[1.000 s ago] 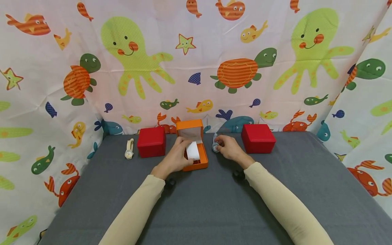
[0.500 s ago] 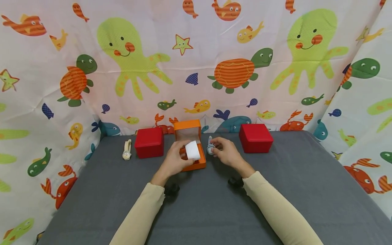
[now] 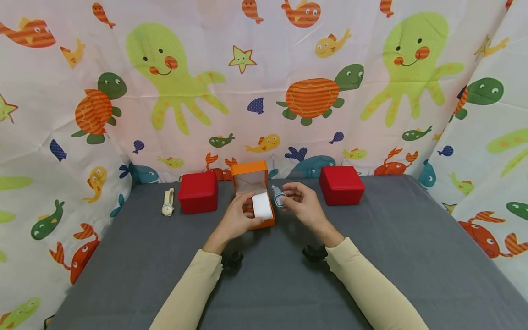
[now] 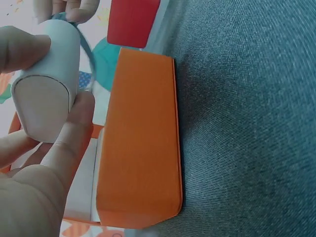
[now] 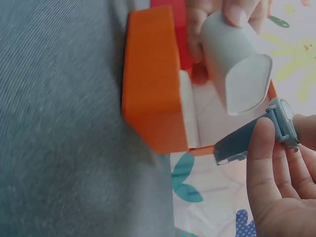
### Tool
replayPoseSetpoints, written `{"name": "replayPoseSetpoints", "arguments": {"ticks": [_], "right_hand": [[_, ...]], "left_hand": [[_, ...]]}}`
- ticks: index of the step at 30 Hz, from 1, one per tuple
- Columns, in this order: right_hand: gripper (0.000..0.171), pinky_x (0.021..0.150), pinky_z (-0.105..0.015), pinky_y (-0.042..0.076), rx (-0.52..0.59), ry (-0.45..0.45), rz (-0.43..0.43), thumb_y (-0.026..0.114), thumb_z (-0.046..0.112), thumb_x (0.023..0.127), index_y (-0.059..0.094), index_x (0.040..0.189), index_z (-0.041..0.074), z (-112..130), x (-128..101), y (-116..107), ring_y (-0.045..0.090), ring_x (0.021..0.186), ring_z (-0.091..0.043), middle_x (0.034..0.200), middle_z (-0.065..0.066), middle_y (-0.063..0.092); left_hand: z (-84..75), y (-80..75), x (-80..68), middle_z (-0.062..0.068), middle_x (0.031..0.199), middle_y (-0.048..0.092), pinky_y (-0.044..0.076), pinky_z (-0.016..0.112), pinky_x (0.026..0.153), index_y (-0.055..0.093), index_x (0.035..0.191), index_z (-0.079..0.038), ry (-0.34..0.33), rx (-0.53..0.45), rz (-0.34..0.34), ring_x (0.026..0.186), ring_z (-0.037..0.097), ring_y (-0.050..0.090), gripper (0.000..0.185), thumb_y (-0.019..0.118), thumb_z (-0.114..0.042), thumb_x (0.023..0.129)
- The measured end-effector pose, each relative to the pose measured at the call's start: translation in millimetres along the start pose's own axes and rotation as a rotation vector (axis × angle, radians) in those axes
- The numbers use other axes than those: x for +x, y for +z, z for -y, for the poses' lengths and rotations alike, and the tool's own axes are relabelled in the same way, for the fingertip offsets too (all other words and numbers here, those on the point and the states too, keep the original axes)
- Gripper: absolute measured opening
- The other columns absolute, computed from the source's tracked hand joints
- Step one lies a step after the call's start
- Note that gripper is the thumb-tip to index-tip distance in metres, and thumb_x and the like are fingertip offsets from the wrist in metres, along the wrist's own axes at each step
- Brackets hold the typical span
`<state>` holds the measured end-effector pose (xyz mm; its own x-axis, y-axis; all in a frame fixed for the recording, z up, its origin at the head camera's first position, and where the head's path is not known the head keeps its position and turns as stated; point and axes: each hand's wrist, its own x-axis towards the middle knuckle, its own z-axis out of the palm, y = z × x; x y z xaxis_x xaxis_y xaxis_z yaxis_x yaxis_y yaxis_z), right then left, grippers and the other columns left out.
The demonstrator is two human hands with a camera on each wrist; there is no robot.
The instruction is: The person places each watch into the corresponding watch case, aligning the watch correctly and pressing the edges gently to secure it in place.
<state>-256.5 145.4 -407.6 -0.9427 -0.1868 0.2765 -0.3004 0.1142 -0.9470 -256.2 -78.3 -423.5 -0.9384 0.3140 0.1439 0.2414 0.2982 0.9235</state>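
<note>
An open orange box (image 3: 251, 185) with a pale lining stands at the middle back of the grey table (image 3: 264, 275). My left hand (image 3: 243, 215) holds a white watch cushion (image 3: 262, 206) just above the box's front; the left wrist view shows this cushion (image 4: 47, 86) gripped between thumb and fingers beside the orange box (image 4: 140, 143). My right hand (image 3: 299, 204) pinches a grey-blue watch (image 3: 278, 197) right next to the cushion. In the right wrist view the watch (image 5: 266, 131) hangs under the cushion (image 5: 237, 64), over the box (image 5: 153, 84).
Two closed red boxes stand either side of the orange one, one on the left (image 3: 198, 192) and one on the right (image 3: 341, 184). A cream-strapped watch (image 3: 167, 202) lies at the far left. A sea-creature printed cloth (image 3: 264, 82) walls the table at the back and sides.
My right hand lifted the grey-blue watch off the table and brought it left to the cushion. My left hand raised the cushion slightly out of the orange box.
</note>
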Motion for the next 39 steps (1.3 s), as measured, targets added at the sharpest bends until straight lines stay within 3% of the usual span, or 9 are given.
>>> {"name": "replayPoseSetpoints", "arguments": {"ticks": [7,11,17,23,29,35,39], "right_hand": [[0.028,0.071,-0.045,0.056,-0.009,-0.012,0.017,0.061,-0.005,0.089,0.057,0.116,-0.012,30.6,-9.2,4.7,0.062,0.078,-0.035,0.103,-0.030,0.061],[0.026,0.070,-0.039,0.057,-0.025,-0.014,0.052,0.061,-0.004,0.089,0.058,0.114,-0.011,33.7,-10.7,7.6,0.061,0.077,-0.036,0.100,-0.029,0.062],[0.026,0.065,-0.027,0.056,-0.010,0.004,0.104,0.061,-0.003,0.090,0.058,0.115,-0.010,23.6,-8.7,11.7,0.060,0.076,-0.040,0.099,-0.027,0.062],[0.027,0.067,-0.032,0.057,-0.008,0.038,0.125,0.063,0.005,0.091,0.061,0.116,-0.005,4.1,-5.9,12.3,0.061,0.077,-0.036,0.100,-0.019,0.063],[0.025,0.073,-0.051,0.055,0.008,0.016,0.158,0.063,0.006,0.092,0.062,0.115,-0.002,5.0,-6.1,12.5,0.060,0.076,-0.028,0.102,-0.019,0.063],[0.029,0.071,-0.040,0.057,-0.009,0.018,0.190,0.063,0.005,0.092,0.059,0.118,-0.006,8.8,-6.7,14.0,0.059,0.077,-0.034,0.103,-0.021,0.062],[0.031,0.075,-0.038,0.056,-0.071,-0.006,0.178,0.066,0.009,0.090,0.060,0.119,-0.002,5.9,-7.7,16.0,0.060,0.083,-0.032,0.102,-0.017,0.063]], "left_hand": [[-2.3,0.4,-3.0,0.010,0.130,0.045,0.054,0.035,0.083,0.042,0.142,-0.006,-0.022,0.042,0.069,0.101,0.026,0.056,0.075,0.078,-0.007,0.077],[-1.1,-0.5,-3.5,0.011,0.129,0.046,0.054,0.036,0.084,0.040,0.142,-0.002,-0.001,0.038,0.083,0.101,0.026,0.056,0.076,0.078,-0.004,0.076],[-1.3,-3.5,-4.2,0.009,0.132,0.045,0.055,0.035,0.083,0.041,0.142,-0.002,0.028,0.117,0.073,0.101,0.024,0.054,0.075,0.078,-0.009,0.076],[-1.1,-4.7,-3.7,0.008,0.129,0.045,0.054,0.037,0.084,0.042,0.141,-0.002,0.013,0.069,0.059,0.103,0.026,0.054,0.075,0.078,-0.006,0.076],[-2.7,-7.9,-1.0,0.007,0.127,0.047,0.054,0.039,0.085,0.042,0.141,-0.002,-0.001,0.019,0.044,0.104,0.028,0.056,0.075,0.078,-0.004,0.075],[-5.1,-7.6,-1.5,0.010,0.128,0.046,0.054,0.041,0.084,0.043,0.141,-0.002,0.015,0.035,0.026,0.104,0.030,0.057,0.075,0.079,-0.004,0.075],[-2.6,-5.8,-1.5,0.012,0.126,0.047,0.054,0.042,0.084,0.044,0.140,-0.001,0.014,0.027,0.004,0.106,0.032,0.058,0.073,0.079,-0.004,0.076]]}}
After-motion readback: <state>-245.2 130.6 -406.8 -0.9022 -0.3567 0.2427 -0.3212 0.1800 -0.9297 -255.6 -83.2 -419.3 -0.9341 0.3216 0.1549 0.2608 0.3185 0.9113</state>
